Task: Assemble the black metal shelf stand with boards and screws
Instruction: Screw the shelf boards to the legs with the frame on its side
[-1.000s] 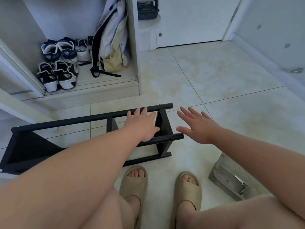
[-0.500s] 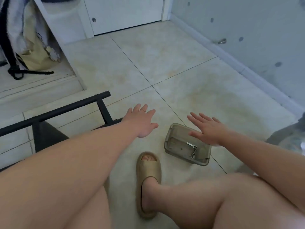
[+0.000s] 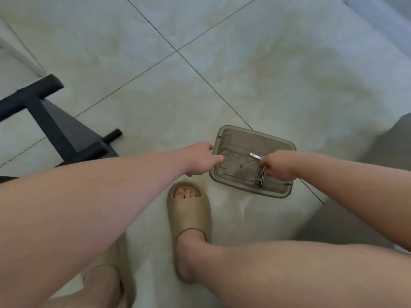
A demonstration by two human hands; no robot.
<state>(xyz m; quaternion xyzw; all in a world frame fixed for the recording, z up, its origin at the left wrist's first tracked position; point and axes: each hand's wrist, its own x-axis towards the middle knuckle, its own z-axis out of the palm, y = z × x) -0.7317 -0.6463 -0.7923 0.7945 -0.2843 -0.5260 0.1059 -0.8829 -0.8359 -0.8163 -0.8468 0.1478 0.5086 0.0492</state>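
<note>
Stand (image 3: 55, 127) is off to the left on the floor, well apart from the tray (image 3: 251, 188). Left hand (image 3: 200, 158) grips the tray's left rim, thumb lying over the edge. Right hand (image 3: 278, 165) is down inside it, fingertips pinching at the screws (image 3: 260, 177) on the right side. Slipper (image 3: 189, 214) sits just beside the tray.

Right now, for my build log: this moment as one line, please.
left hand: holds left rim of plastic tray | right hand: pinches metal part inside tray | black shelf stand: on floor, untouched
</note>
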